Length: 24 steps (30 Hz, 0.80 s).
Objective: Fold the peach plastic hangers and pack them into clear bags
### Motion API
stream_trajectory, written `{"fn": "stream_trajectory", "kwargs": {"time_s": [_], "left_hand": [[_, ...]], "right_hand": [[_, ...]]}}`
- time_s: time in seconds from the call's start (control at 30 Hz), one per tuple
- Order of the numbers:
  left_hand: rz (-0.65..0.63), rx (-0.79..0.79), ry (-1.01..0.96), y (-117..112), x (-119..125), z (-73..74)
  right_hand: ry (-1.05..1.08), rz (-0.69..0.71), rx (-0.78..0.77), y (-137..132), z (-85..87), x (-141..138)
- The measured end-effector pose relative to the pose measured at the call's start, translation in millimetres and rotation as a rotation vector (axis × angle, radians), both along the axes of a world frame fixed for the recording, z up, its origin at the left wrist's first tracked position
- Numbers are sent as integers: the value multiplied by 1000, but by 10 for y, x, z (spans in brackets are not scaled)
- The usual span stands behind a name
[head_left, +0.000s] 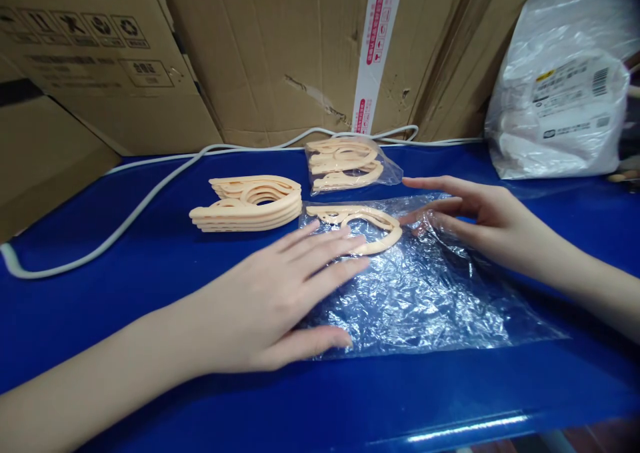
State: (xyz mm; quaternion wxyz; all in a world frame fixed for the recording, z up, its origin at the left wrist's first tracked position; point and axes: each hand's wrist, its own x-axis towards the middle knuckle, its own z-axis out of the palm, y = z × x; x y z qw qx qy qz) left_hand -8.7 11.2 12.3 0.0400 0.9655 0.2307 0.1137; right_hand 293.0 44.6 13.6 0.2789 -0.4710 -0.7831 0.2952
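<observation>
**Both hands at a clear bag on the blue surface**

Cardboard boxes (280,46) line the back of a blue surface (150,293), with a white cable (150,196) trailing along their foot and a white plastic sack (560,93) at the far right. From my remote seat I see the left hand (280,293) lying flat and wide, palm down, on the left part of a crinkled clear bag (435,293). Its fingertips touch a single peach hanger (373,221) at the bag's far edge. Whether that hanger is under the film or on top of it I cannot tell. The right hand (475,216) comes in from the right with its fingers stretched out, its tips at the film just beside the hanger's right end. I cannot tell whether it is pinching the film. A stack of the same hangers (247,203) sits just left of the bag, and a small bagged set (345,163) lies behind it, near the boxes.
</observation>
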Motion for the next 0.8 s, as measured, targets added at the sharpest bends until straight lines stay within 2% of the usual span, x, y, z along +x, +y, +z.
{"fn": "stream_trajectory", "kwargs": {"time_s": [0.1,0.2,0.27,0.33,0.47,0.6,0.7,0.8], "left_hand": [[120,171,-54,137,-142,112],[280,296,-6,327,-358,230],[417,309,85,461,-509,263],[490,255,136,578,-635,251],[518,171,159,692,-734,185],[550,145,108,647,-656,191],[554,154,51,589,-572,232],[522,183,-45,507,-466,260]], "right_hand": [[-138,-15,88,6,49,55],[-278,-66,198,18,90,113],[-307,-84,237,24,109,145],[-298,-85,245,27,124,169],[-239,-80,228,18,154,200],[-232,-80,252,-1,187,214],[-246,-114,323,-28,205,194],[-247,-141,467,-102,229,133]]}}
